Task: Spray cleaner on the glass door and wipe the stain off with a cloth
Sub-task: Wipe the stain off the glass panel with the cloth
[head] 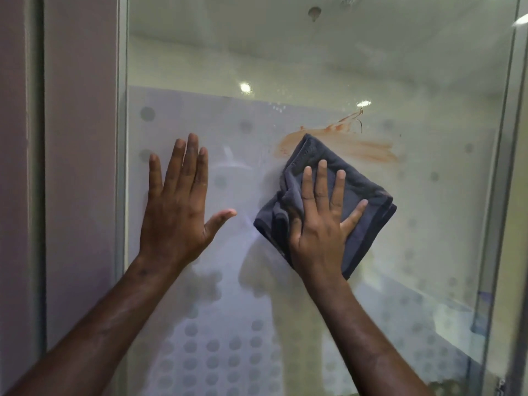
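Note:
The glass door (314,67) fills the view, frosted with grey dots low down. An orange-brown smeared stain (360,147) spreads across it at mid height, right of centre, with small droplets above it. My right hand (323,221) presses a folded dark grey cloth (368,195) flat against the glass, fingers straight and spread; the cloth's top corner overlaps the stain's left end. My left hand (177,201) lies flat on the glass to the left, fingers straight, holding nothing. No spray bottle is in view.
A metal door frame (121,167) runs down the left side, with a pinkish wall (80,167) beyond it. Another frame edge (503,167) borders the glass on the right. Ceiling lights reflect in the glass.

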Motion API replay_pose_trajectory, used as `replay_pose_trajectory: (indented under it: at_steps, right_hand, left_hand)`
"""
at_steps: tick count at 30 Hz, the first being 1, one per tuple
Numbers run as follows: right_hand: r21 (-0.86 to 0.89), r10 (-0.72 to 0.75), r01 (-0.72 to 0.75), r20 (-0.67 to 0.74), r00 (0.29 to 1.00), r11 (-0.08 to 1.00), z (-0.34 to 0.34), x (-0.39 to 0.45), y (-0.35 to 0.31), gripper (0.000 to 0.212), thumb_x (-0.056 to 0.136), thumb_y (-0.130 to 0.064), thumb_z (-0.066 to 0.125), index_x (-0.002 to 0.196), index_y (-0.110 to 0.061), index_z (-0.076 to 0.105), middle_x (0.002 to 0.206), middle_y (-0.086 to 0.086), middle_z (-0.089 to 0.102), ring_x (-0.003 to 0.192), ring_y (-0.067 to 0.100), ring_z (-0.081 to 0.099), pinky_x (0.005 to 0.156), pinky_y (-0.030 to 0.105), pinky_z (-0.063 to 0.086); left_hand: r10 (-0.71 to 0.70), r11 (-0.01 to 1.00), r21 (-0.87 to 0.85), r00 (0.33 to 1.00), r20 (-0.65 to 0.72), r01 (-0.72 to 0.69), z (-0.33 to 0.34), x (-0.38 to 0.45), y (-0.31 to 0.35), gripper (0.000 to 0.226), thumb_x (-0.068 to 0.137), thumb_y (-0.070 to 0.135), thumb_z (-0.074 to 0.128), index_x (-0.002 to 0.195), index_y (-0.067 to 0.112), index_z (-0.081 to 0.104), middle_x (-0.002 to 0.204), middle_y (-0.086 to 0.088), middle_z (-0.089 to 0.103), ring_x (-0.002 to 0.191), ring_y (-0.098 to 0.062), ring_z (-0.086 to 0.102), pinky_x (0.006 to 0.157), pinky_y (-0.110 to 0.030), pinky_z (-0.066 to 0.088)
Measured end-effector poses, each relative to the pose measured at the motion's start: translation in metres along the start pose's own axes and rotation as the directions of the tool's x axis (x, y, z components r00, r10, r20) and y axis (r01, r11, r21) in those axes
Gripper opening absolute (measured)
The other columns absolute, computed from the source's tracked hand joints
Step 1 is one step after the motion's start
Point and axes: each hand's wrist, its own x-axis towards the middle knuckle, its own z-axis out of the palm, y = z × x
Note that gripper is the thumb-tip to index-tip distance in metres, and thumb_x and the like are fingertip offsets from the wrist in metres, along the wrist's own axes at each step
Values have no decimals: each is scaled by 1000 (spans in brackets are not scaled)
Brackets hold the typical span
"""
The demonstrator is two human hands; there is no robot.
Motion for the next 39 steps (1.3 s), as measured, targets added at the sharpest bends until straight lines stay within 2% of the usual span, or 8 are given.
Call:
replay_pose_trajectory:
  at_steps: [11,16,22,27,30,32,35,39]
  right_hand:
    - [218,208,-197,-27,978,956,-17,113,-18,70,98,-26,35,165,-32,18,175,-11,8,162,23,-1,117,79,-2]
    - [157,-83,89,-47,995,984,-13,101,-24,61,106,-39,41,164,-33,23,174,-9,15,162,25,5,118,79,-1]
    - [70,-396,397,-31,918,915,-2,23,13,59,107,-41,45,162,-29,32,172,-6,20,161,26,13,115,81,7]
    - [58,-69,73,-67,995,996,-9,40,55,61,100,-30,52,159,-34,37,170,-6,29,160,27,17,115,82,4]
    - [202,222,-205,-62,973,958,-16,96,45,70,95,-21,45,159,-44,32,172,-15,20,162,21,9,115,82,0]
    - [283,286,-261,-52,957,923,-21,138,27,69,95,-23,42,158,-48,31,172,-16,17,162,21,5,115,82,-3]
    - [261,155,-141,-36,987,955,-24,169,-8,61,99,-38,39,158,-48,30,173,-16,16,162,23,2,113,83,-6]
    - [189,-251,253,-38,967,949,-18,136,-36,55,105,-47,39,159,-42,34,172,-11,21,162,25,7,115,80,-5]
  left_hand:
    - [9,1000,24,999,-34,-8,6,0,-1,100,97,77,4,162,1,7,172,-21,0,160,-38,4,126,-66,8]
    - [19,999,34,999,-29,-18,5,1,-1,103,96,79,5,162,-1,9,171,-22,3,160,-39,7,126,-66,8]
    - [14,1000,28,999,-37,-13,5,0,-2,101,97,77,6,162,-1,12,172,-22,5,160,-39,9,126,-66,11]
    - [12,999,32,999,-38,-10,4,0,-1,101,98,77,7,162,0,10,172,-20,4,161,-36,5,126,-65,10]
    - [17,999,37,999,-46,-15,6,0,-1,102,97,78,8,162,0,9,172,-20,3,161,-36,4,126,-65,9]
    - [19,999,43,998,-56,-17,8,-1,-1,102,97,78,8,162,0,9,172,-20,2,161,-36,4,127,-65,9]
    - [20,999,37,997,-68,-17,10,-1,-2,103,96,79,8,162,0,8,172,-20,2,161,-37,5,127,-64,8]
    - [26,1000,4,997,-71,-25,9,0,-3,104,96,79,7,162,-2,11,172,-21,4,160,-37,7,127,-65,7]
